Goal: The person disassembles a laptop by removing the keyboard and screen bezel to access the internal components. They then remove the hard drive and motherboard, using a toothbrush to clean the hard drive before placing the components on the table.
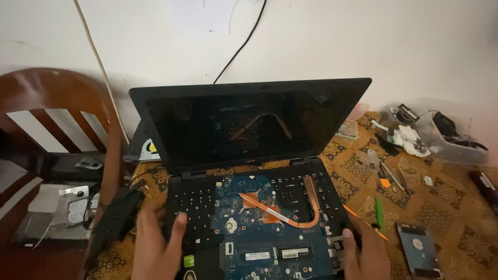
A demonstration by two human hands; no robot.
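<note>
A black laptop stands open with its dark screen (249, 122) upright. On its keyboard deck lies a blue motherboard (270, 233) with a copper heat pipe (306, 207) curving across it. My left hand (155, 243) rests on the left side of the keyboard deck, fingers spread, thumb near the board's left edge. My right hand (365, 254) grips the laptop base's right edge, thumb by the board's corner. Neither hand lifts anything clear of the laptop.
A patterned brown cloth (441, 207) covers the table. On it lie a hard drive (417, 249), a green pen (378, 212), tweezers (391, 176) and a clear tray of parts (451, 135). A wooden chair (62, 98) stands left, with a black adapter (116, 212) beside the laptop.
</note>
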